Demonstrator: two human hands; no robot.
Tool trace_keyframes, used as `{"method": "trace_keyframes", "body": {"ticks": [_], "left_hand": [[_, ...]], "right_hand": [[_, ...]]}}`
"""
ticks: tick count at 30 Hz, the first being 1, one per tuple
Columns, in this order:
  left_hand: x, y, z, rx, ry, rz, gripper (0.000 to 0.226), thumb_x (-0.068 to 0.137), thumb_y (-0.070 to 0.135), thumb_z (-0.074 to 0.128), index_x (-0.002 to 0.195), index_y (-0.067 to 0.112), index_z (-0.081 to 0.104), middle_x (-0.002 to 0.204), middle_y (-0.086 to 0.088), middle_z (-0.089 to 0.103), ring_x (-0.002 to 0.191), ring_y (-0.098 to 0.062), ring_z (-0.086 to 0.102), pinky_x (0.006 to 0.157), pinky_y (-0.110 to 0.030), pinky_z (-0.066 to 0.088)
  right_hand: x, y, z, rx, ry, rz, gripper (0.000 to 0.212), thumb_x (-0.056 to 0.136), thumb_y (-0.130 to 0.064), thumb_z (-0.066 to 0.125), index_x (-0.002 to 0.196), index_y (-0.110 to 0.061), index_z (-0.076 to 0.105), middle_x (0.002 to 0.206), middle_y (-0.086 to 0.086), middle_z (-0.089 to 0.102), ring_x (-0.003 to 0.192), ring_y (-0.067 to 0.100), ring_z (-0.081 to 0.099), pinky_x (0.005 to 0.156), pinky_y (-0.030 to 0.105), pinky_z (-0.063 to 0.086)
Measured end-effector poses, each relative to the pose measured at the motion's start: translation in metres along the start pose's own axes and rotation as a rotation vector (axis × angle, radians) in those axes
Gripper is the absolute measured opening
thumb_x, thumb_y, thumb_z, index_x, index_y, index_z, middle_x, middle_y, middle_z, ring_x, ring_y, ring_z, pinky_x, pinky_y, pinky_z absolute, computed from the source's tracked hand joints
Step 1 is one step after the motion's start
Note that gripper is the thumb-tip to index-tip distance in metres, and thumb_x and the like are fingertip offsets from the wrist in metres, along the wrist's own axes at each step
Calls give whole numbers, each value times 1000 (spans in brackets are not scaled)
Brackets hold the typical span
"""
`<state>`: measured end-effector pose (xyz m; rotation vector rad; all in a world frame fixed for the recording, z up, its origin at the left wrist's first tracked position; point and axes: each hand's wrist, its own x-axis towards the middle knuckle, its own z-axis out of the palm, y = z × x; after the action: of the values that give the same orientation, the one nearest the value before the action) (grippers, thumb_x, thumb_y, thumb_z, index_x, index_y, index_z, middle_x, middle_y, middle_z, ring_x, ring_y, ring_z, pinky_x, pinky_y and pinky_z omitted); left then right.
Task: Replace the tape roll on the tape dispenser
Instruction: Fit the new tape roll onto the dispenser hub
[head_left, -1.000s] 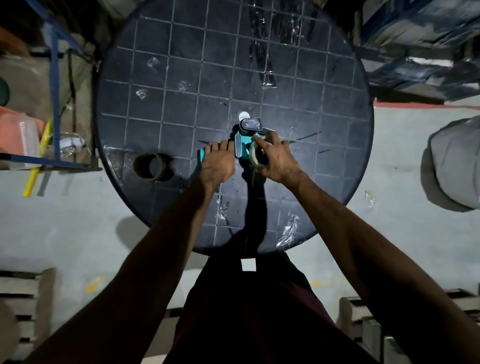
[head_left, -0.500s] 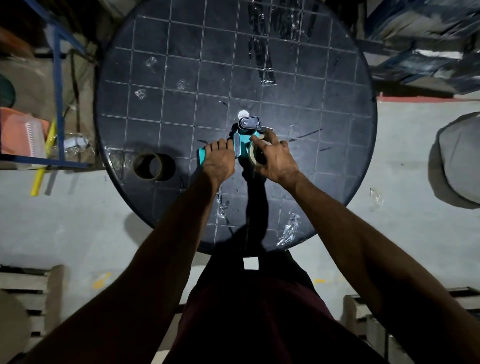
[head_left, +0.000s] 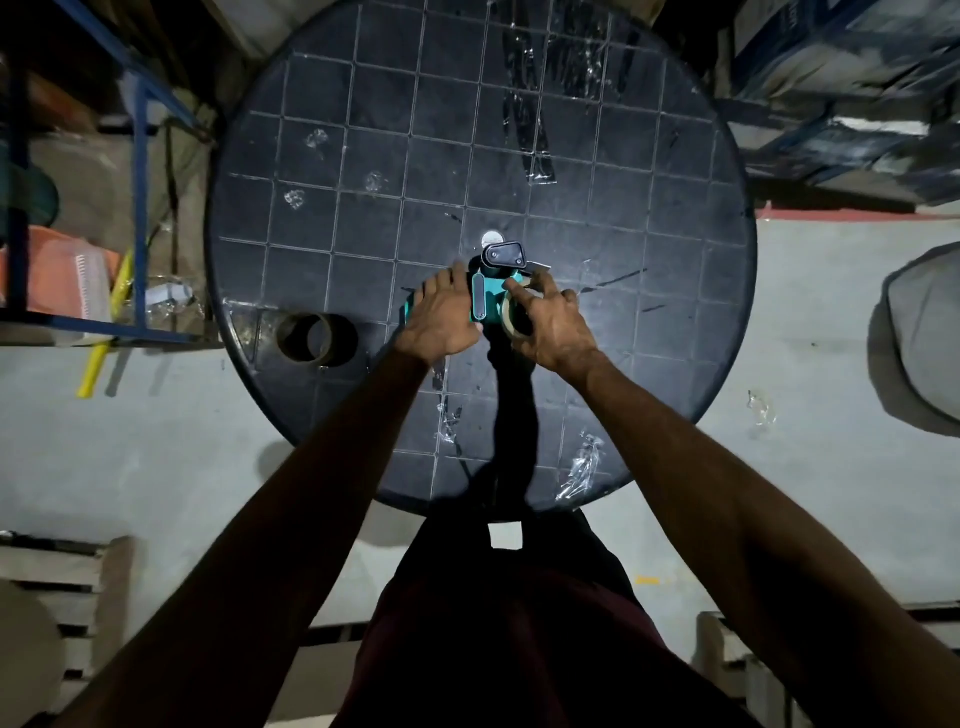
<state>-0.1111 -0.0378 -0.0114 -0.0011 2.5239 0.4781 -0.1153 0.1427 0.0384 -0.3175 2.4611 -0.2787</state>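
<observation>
A teal tape dispenser (head_left: 480, 304) sits just above the centre of the frame on a round dark table (head_left: 675, 260) with a pale grid pattern. Pressed against its right side is a tape roll (head_left: 511, 318), pale and translucent, seen almost edge-on. The roll is probably light and stiff around its core, with a slick outer face and a sticky free end, so the safest hold looks to be across its flat sides or rim – not on the loose tape. The dispenser looks like hard plastic, teal in the body with a darker grey head (head_left: 503, 254) pointing toward the top of the frame; it seems light enough to slide, so it needs bracing.

The left hand (head_left: 444, 325) lies over the dispenser's left side, fingers curved down around the body to steady it. The right hand (head_left: 553, 327) has its fingers curled around the roll, thumb and fingertips pinching its rim (whether the roll is fully seated on the hub cannot be seen).

Further out – at the table's left edge, well apart from the hands – stands a brown cardboard core (head_left: 306, 339), likely the spent roll. Crumpled scraps of clear tape (head_left: 582, 465) cling to the tabletop toward the lower edge of the table.
</observation>
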Motion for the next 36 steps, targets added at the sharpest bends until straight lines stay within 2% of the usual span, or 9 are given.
{"method": "trace_keyframes", "body": {"ticks": [3,5,8,14,18,23,26,32,36], "left_hand": [[5,7,-15,51,113,190,122,72,43,79,159,14,-1,163,-14,13,150,-38,13,122,-55,15],[15,13,-24,151,124,282,120,73,41,80,159,19,0,166,-9,6,152,-35,7,122,-56,10],[34,19,-32,324,45,336,113,75,43,79,159,17,7,167,-5,11,153,-31,7,122,-53,11],[36,14,-36,473,17,373,117,75,57,75,159,18,4,167,-3,10,152,-30,11,120,-55,22],[35,13,-38,408,-63,357,132,67,55,83,159,22,-5,168,-3,2,152,-33,10,119,-58,20],[31,17,-36,454,-66,330,138,58,55,88,159,27,-2,167,-7,3,150,-36,17,118,-60,21],[29,21,-41,501,-49,319,137,55,60,86,159,29,2,167,-5,6,149,-37,20,116,-64,21],[28,26,-42,579,-25,288,142,47,69,85,158,31,4,166,-1,13,147,-37,23,114,-68,20],[29,31,-41,600,-31,247,144,46,66,88,158,31,3,166,-1,13,148,-37,22,113,-68,17]], "right_hand": [[0,1,0,-7,5,-2,87,83,-28,80,156,-30,33,159,13,24,128,49,41,100,55,52],[0,2,1,-18,11,-13,87,83,-29,80,156,-30,33,158,15,25,126,50,43,100,54,51],[1,3,1,-16,17,-23,85,84,-31,78,156,-29,33,158,15,25,124,49,44,100,53,51],[-1,3,0,23,23,-35,85,85,-40,74,158,-28,31,161,15,20,124,50,43,101,55,50],[11,8,-5,85,-61,-43,106,66,-48,83,157,-33,31,162,12,23,130,46,46,109,53,45],[11,25,-22,181,-58,-162,104,66,-23,89,156,-23,38,161,14,33,140,36,46,116,35,39],[11,35,-21,187,-52,-127,106,65,-16,93,156,-20,40,163,7,35,144,29,43,112,23,29],[7,32,-12,262,1,-48,109,68,-21,93,159,-26,33,164,5,36,146,31,40,120,39,32],[1,30,-9,312,53,-1,113,64,-34,95,158,-25,34,155,8,48,138,32,49,116,39,38]]}}
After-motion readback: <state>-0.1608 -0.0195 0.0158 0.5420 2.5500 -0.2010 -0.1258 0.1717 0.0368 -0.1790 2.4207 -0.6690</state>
